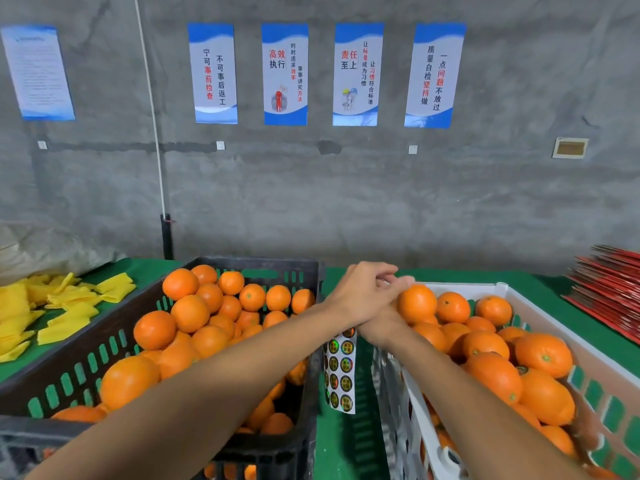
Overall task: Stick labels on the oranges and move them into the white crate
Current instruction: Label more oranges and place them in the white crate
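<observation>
Two crates are set on a green table [346, 445]: black crate [242, 263] left, white crate [460, 289] right, both filled with oranges. One orange [416, 303] is gripped by the right hand [381, 323] over the white crate's near corner. Left hand [363, 292] fingertips are pressed on its top, fingers curled. A label sheet [341, 372] hangs below the hands.

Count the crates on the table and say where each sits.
2. The black crate sits on the left, full of oranges; the white crate sits on the right, also holding oranges. Others outside the view cannot be ruled out.
</observation>
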A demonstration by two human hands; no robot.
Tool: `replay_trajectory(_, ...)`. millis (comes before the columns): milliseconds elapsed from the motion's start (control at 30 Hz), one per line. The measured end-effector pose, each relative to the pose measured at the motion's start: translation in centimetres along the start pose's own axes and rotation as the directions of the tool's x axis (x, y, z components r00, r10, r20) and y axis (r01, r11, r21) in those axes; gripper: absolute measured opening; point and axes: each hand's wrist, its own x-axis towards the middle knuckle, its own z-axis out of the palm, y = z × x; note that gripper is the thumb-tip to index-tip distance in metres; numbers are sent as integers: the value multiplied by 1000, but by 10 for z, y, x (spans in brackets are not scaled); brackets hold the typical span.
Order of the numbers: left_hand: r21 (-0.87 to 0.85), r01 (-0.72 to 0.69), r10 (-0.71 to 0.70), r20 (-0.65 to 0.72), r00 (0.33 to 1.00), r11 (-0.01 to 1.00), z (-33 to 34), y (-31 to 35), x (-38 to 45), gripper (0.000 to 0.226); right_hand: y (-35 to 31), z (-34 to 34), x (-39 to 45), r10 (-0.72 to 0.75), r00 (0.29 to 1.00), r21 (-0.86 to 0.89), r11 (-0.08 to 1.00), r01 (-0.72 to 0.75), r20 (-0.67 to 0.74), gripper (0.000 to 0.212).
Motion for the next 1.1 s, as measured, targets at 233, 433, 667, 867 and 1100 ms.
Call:
replay_trajectory(233, 76, -51, 61, -135, 989, 996, -37, -25, -1, 21, -4, -9, 3, 112, 961, 374, 927, -10, -252, 15)
replay_trajectory(433, 86, -112, 107, 63, 992, 990, -48, -59, -6, 30, 4, -13, 8, 311, 890, 616, 787, -44, -333, 20)
replay_trajectory(667, 80, -93, 90, 48, 995, 992, -47, -65, -4, 35, 1, -15, 9, 378, 884, 765, 643, -36, -276, 14)
replay_trajectory(867, -159, 50, -48, 12, 999, 986, -43, -67, -5, 9, 2, -13, 8, 261, 922, 667, 745, -4, -286, 27)
replay_trajectory(1100, -232, 83, -78, 33, 996, 969, -46, -62, -6, 11, -2, -13, 5, 199, 938, 629, 777, 24, -283, 25)
